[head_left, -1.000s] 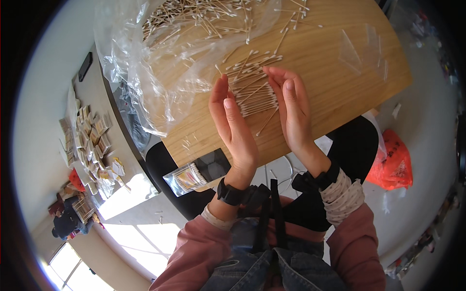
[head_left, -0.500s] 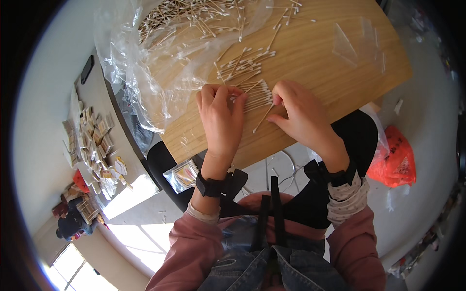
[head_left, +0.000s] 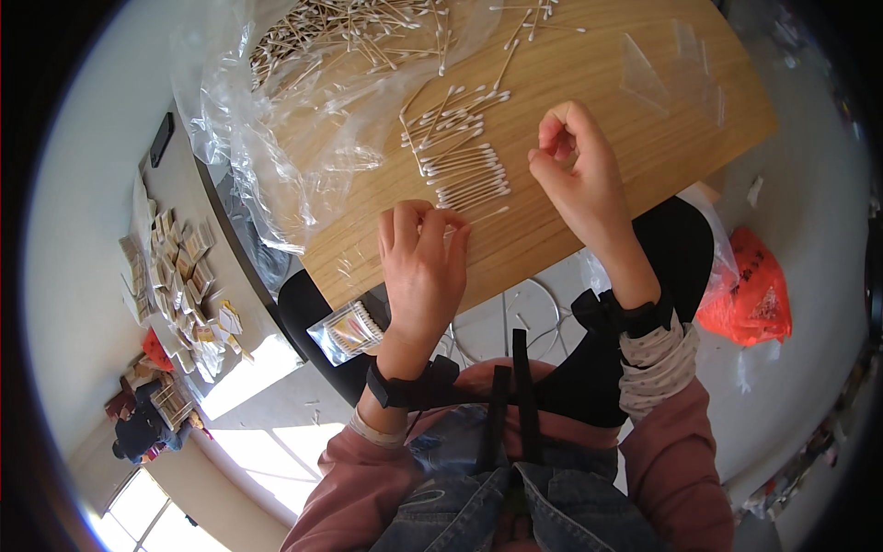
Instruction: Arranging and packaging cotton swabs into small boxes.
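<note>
Near the table's front edge, my left hand (head_left: 423,262) has its fingertips pinched together at one end of a cotton swab (head_left: 487,217), which lies pointing right with its white tip showing. Just beyond it is a neat row of cotton swabs (head_left: 471,179) laid side by side. A looser bunch of cotton swabs (head_left: 455,115) lies above the row. To the right, my right hand (head_left: 584,166) is raised apart from the row, fingers loosely curled and the thumb a little away from them. Nothing shows between them.
A large clear plastic bag (head_left: 317,152) spreads over the table's left side, with a heap of swabs (head_left: 340,37) at the back. Clear plastic pieces (head_left: 644,74) lie at right. A swab packet (head_left: 348,333) sits below the table edge. A red bag (head_left: 750,290) stands on the floor.
My right hand has lifted off the row and moved up and right. My left hand has shifted toward the table's front edge, uncovering the left part of the row.
</note>
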A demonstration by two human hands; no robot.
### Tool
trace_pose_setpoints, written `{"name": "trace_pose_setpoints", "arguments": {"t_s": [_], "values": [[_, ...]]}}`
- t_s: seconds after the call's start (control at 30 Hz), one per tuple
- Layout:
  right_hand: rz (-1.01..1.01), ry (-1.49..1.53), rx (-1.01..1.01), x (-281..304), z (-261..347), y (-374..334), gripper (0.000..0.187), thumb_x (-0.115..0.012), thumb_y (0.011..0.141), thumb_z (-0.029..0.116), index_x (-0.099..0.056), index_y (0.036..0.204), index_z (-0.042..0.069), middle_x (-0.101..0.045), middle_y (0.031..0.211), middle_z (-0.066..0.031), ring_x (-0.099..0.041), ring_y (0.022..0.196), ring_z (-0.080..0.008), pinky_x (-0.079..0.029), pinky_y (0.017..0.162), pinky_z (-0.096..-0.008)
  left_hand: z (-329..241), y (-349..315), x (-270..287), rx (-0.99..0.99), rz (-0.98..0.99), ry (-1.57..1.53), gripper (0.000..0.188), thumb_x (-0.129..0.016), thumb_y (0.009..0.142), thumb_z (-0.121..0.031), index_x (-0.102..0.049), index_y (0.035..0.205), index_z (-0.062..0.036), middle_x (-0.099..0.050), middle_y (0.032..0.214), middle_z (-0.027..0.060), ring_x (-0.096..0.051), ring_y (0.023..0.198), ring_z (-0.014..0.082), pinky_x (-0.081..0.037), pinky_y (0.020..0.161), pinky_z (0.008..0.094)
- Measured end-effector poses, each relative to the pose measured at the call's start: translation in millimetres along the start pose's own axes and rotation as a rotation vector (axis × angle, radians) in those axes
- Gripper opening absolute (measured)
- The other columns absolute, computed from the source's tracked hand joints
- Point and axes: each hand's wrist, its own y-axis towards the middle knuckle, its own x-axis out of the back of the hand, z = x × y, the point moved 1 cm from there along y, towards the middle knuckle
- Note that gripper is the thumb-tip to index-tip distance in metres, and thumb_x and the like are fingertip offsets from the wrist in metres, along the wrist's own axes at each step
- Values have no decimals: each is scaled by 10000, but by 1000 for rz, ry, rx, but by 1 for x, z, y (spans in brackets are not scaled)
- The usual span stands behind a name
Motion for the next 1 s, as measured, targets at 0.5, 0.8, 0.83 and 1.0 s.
{"name": "trace_pose_setpoints", "arguments": {"t_s": [0.5, 0.8, 0.83, 1.0], "values": [[-65, 145, -19, -6, -8, 4, 190, -607, 857, -77, -542, 990, 43, -586, 887, -17, -559, 796, -112, -468, 710, -255, 29, 53, -13, -10, -106, 68, 113, -740, 858, -84, -674, 947, -63, -564, 963, 124, -517, 942, 343, -434, 862, 448], [-69, 152, -39, -8, -9, 3, 188, -614, 867, -69, -554, 1007, 41, -618, 922, -22, -579, 805, -109, -468, 703, -249, 32, 60, -15, -5, -128, 65, 90, -753, 866, -118, -700, 918, -67, -595, 922, 107, -546, 902, 294, -452, 827, 414], [-68, 151, -39, -8, -9, 3, 188, -614, 867, -69, -554, 1007, 41, -618, 922, -22, -579, 805, -109, -468, 703, -249, 32, 60, -14, -4, -128, 65, 90, -753, 866, -118, -700, 918, -67, -595, 922, 107, -546, 902, 294, -452, 827, 414], [-50, 137, -42, -10, -11, 4, 186, -611, 874, -65, -567, 1025, 35, -641, 952, -21, -583, 786, -106, -469, 685, -249, 33, 61, -10, 8, -25, 49, 85, -741, 852, -106, -682, 905, -77, -572, 951, 129, -529, 946, 343, -443, 855, 448]]}}
